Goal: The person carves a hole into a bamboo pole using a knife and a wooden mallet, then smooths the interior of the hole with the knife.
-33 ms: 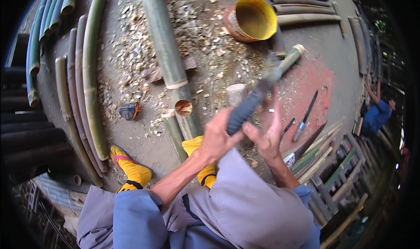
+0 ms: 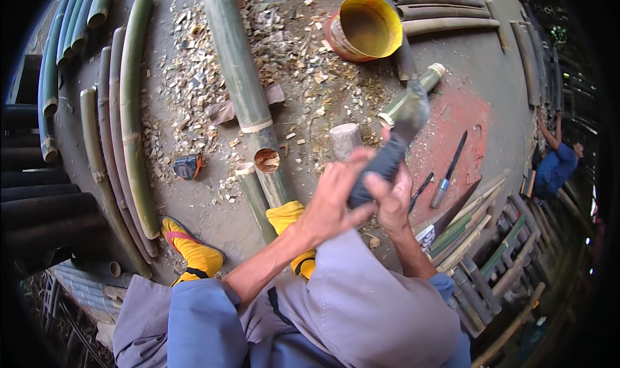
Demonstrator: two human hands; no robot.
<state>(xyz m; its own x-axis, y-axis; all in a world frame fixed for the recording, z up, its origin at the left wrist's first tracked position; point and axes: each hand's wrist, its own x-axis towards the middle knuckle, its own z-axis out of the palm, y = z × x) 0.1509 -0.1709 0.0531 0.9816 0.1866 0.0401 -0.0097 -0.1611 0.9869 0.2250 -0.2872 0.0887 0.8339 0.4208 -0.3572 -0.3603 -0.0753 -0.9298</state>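
"Between the person's two bare hands, what is that?"

"A tool with a thick black handle and a dark, motion-blurred head (image 2: 385, 164). It slants up and away to the right, above the lap."

"And the grip?"

"The right hand (image 2: 395, 203) is clamped on the handle, thumb across its top. The left hand (image 2: 332, 197) meets the handle's near end from the other side; blur keeps me from telling whether it grasps or only presses."

"What lies beyond the head?"

"A short, pale-ended green bamboo piece (image 2: 424, 87), overlapped in view by the head; I can't tell if they touch. Just left of the handle stands a squat, pale grey round block (image 2: 347, 142)."

"To the right?"

"A flat, faded red patch of ground (image 2: 468, 113), with a long dark-bladed knife with a metallic handle (image 2: 442, 191) on it and a smaller dark slim tool (image 2: 421, 192) near the right hand."

"Farther out?"

"A round bucket with a yellow inside and a reddish outside (image 2: 335, 38) at the top, a thick green bamboo pole (image 2: 236, 54) left of it amid pale wood chips (image 2: 190, 77), and long bamboo poles (image 2: 132, 109) farther left. At the far right is a co-worker in blue (image 2: 557, 169)."
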